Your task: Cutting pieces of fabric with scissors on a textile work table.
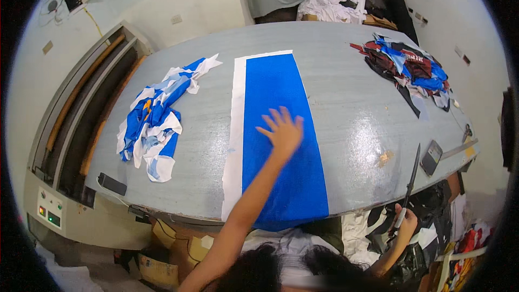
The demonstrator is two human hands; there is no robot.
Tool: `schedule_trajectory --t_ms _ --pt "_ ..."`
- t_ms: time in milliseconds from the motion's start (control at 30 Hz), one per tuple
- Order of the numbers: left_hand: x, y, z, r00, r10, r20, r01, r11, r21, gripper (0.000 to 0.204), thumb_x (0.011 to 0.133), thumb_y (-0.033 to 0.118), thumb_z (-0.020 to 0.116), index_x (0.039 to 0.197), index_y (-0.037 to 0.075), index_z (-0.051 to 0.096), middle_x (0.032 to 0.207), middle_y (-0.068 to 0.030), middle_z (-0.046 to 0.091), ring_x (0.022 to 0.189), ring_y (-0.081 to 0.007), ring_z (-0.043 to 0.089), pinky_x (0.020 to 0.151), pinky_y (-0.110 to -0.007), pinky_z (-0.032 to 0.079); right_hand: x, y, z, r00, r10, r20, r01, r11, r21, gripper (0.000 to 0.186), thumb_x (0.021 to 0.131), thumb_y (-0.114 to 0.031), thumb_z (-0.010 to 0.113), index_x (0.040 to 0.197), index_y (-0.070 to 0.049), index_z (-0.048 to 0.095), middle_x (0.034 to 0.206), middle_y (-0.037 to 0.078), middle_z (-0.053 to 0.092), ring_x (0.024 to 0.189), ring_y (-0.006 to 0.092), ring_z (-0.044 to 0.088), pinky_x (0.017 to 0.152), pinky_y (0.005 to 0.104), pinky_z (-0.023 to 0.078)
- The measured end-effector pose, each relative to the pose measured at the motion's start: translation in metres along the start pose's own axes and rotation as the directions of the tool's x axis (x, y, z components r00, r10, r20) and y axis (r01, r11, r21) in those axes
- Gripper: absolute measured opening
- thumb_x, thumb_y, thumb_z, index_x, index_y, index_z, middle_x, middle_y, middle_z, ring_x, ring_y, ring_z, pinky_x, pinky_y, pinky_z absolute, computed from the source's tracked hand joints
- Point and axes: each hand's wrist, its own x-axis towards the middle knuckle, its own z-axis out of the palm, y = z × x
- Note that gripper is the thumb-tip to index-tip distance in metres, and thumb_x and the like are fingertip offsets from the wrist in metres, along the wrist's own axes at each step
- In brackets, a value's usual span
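- From my head view, the blue cloth panel (pixel 278 92) lies flat on the middle of the tabletop (pixel 200 124), its white margin (pixel 236 130) running down the left and across the far end; the near end reaches the tabletop's near edge.
- My left hand (pixel 284 132) is spread, palm down, over the blue — it seems to rest there, gripping nothing.
- My right hand (pixel 406 223), near right, just off the near edge, is closed around a long, dark knife-like tool (pixel 415 167) pointing to the far side.
- I judge the panel light, soft and limp, likely to slide or wrinkle under a sideways push — a flat palm should steady it, and the white margin or far corners look best for pinching.
- Left lies a heap of blue and white scraps (pixel 154 121); far right, a heap of darker scraps (pixel 416 67).
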Motion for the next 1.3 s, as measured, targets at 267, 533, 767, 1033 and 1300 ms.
schedule_trajectory --t_ms 267,533,767,1033,1300 --pt "0.022 0.007 0.076 0.962 0.271 -0.021 -0.268 0.959 0.096 0.064 0.081 0.052 0.043 0.128 0.008 0.044 0.138 -0.0205 0.031 0.128 -0.0445 0.022 0.093 -0.071 0.01 0.027 0.007 0.033 0.999 -0.053 0.006 0.053 0.98 -0.192 0.035 0.075 -0.024 0.07 0.073 0.009 0.057 0.053 0.005 0.049 0.052 0.0059 0.044 0.045 0.027 0.034" --pt "-0.032 -0.035 0.012 0.38 0.876 0.296 -0.747 0.48 -0.461 0.066 0.084 0.057 0.042 0.134 0.014 0.037 0.139 -0.0136 0.033 0.131 -0.031 0.025 0.106 -0.053 0.013 0.023 -0.017 0.044 0.992 -0.124 -0.02 0.107 0.917 -0.383 0.037 0.069 -0.023 0.074 0.071 0.009 0.056 0.05 0.006 0.046 0.049 0.0078 0.038 0.044 0.0293 0.032" --pt "0.103 -0.257 -0.066 0.776 0.603 0.185 -0.615 0.788 0.015 0.047 0.081 0.031 0.056 0.119 0.005 0.05 0.125 -0.0176 0.048 0.12 -0.035 0.04 0.099 -0.051 0.029 0.021 -0.021 0.047 0.974 -0.221 0.054 0.222 0.872 -0.437 0.038 0.064 -0.021 0.073 0.073 0.01 0.052 0.053 0.015 0.042 0.051 0.0147 0.034 0.047 0.0323 0.035" --pt "-0.037 -0.181 -0.082 0.942 -0.266 0.203 0.187 0.922 0.34 0.065 0.088 0.052 0.035 0.141 0.016 0.021 0.145 -0.016 0.02 0.133 -0.037 0.019 0.1 -0.064 0.012 0.034 -0.006 0.038 0.98 -0.201 0.016 0.172 0.794 -0.584 0.045 0.067 -0.03 0.073 0.07 0.01 0.053 0.055 0.023 0.049 0.045 0.0271 0.042 0.048 0.0376 0.038" --pt "0.008 -0.301 -0.14 0.765 0.535 0.358 -0.636 0.717 0.287 0.047 0.09 0.025 0.04 0.135 0.012 0.036 0.141 -0.0153 0.03 0.129 -0.034 0.029 0.105 -0.047 0.02 0.057 -0.03 0.072 0.974 -0.221 -0.043 0.13 0.706 -0.696 0.037 0.068 -0.029 0.058 0.082 0.005 0.059 0.075 0.027 0.059 0.078 0.0422 0.058 0.07 0.0473 0.045"
